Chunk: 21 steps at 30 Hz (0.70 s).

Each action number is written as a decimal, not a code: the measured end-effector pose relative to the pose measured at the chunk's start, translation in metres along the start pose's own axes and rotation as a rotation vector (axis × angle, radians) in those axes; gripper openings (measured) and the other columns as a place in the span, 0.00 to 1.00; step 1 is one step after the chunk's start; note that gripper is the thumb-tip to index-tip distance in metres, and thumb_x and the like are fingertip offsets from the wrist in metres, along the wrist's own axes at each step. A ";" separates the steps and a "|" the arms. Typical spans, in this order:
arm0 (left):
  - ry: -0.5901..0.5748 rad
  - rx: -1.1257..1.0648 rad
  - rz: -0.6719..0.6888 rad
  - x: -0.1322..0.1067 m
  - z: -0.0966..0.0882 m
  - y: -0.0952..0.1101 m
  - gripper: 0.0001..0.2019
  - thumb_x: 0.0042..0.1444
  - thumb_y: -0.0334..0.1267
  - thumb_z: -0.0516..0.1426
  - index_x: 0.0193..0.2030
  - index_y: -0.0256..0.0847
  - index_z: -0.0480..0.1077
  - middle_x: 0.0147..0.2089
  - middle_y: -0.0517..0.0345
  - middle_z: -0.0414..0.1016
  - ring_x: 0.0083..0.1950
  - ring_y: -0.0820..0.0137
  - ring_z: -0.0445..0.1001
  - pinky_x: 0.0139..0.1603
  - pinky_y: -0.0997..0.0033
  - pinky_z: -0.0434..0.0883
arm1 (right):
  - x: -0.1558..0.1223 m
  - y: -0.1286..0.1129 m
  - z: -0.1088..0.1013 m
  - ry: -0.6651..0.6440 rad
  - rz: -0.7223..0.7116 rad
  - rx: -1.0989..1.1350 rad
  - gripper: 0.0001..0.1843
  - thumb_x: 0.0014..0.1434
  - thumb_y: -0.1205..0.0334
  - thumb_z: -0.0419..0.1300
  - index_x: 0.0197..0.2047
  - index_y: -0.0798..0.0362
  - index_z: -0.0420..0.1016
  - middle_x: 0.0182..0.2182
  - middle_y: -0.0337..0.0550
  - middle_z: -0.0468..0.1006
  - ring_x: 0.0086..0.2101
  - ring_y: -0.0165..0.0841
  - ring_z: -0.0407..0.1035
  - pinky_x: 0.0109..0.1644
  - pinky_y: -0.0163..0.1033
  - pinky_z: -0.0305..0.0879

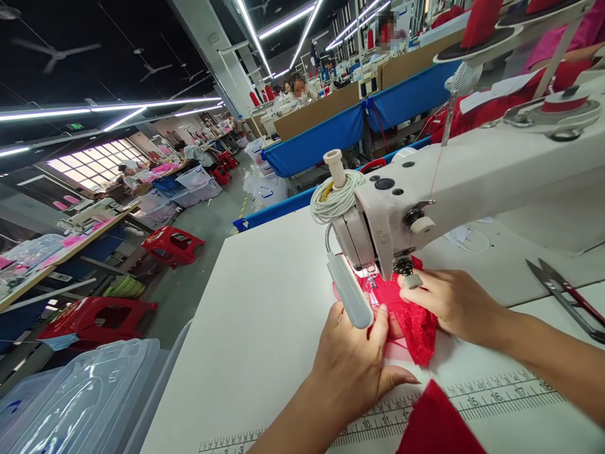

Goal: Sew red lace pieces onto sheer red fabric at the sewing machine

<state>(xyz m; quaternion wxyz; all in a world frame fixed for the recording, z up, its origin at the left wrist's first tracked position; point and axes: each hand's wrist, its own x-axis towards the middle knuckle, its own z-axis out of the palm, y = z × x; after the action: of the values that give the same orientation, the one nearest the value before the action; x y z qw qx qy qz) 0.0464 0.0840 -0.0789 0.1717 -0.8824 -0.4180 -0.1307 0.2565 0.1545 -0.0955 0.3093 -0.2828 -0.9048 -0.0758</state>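
Note:
A piece of red lace fabric (pixel 418 328) lies under the needle area of a white sewing machine (pixel 454 189), bunched toward the front. My left hand (pixel 347 366) rests flat on the fabric's left part, fingers stretched forward and thumb apart. A small grey lamp (pixel 350 291) hides some of its fingertips. On the other side, my right hand (pixel 460 306) pinches the lace beside the presser foot (pixel 373 282); the machine head's tension knob partly covers its fingertips. Nearer to me, a separate-looking red fabric piece (pixel 437 424) lies across the printed ruler (pixel 496 394).
Thread snips or scissors (pixel 564 296) lie at the right. Coiled white cable (pixel 338 195) hangs on the machine head. Clear plastic bins (pixel 99 391) stand left of the table (pixel 246 315), with red stools (pixel 172 244) beyond. Other people sit at machines farther back.

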 end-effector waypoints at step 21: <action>0.147 -0.016 0.066 0.016 -0.002 -0.003 0.12 0.65 0.36 0.50 0.33 0.36 0.70 0.29 0.55 0.69 0.29 0.68 0.68 0.29 0.68 0.64 | -0.001 0.002 -0.001 -0.109 -0.013 0.122 0.16 0.44 0.82 0.46 0.29 0.52 0.62 0.26 0.37 0.66 0.23 0.30 0.56 0.24 0.37 0.45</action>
<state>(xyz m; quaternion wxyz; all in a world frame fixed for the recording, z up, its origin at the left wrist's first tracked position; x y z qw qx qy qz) 0.0537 0.0954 -0.0706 0.1988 -0.8851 -0.3741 -0.1927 0.2590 0.1555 -0.0951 0.2758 -0.2612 -0.9250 -0.0070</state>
